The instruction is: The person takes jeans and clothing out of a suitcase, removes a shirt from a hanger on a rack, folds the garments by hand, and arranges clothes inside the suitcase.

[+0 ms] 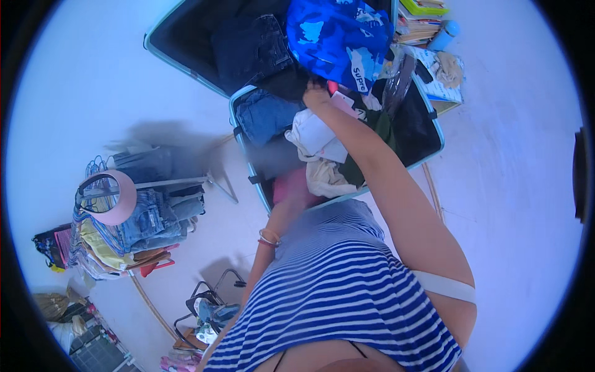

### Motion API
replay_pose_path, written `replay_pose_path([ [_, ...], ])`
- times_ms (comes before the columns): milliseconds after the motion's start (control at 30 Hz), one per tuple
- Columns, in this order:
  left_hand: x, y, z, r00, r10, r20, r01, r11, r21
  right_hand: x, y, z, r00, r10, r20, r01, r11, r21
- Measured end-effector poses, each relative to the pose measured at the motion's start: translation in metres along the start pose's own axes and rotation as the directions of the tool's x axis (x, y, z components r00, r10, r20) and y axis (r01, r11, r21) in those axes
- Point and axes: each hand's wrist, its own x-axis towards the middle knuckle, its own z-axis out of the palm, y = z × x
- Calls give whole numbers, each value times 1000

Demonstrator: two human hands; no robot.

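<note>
An open suitcase with a pale teal rim lies in front of me, filled with clothes. My right hand reaches to its hinge side, beside a blue patterned bag. Its fingers are curled at some dark cloth; what they grip is hidden. My left hand is at the near left corner, over a pink cloth, its fingers blurred. Between my arms lie a white garment and a cream cloth. Folded jeans fill the left part, and dark jeans lie in the lid.
On the left stands a clothes rack with hanging jeans and a pink visor. A folding chair is at lower left. Papers, a blue bottle and a crumpled beige cloth lie beyond the suitcase's right side.
</note>
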Motion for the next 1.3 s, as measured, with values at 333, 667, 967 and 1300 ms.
replay_pose_path([
  [333, -11, 2, 13, 983, -139, -123, 146, 988, 53, -1, 30, 44, 997, 12, 79, 73, 260, -963],
  [667, 11, 19, 12, 991, -96, -90, 92, 995, -49, -65, 53, -81, 969, -180, -168, 180, 984, -12],
  [967, 54, 44, -14, 928, -327, -179, -10, 458, -889, -201, -16, -89, 759, -646, -81, 608, 659, 442],
  [1300, 53, 64, -62, 658, -362, -660, -379, 598, -706, -163, 55, -123, 869, 27, -495, 450, 376, 810],
])
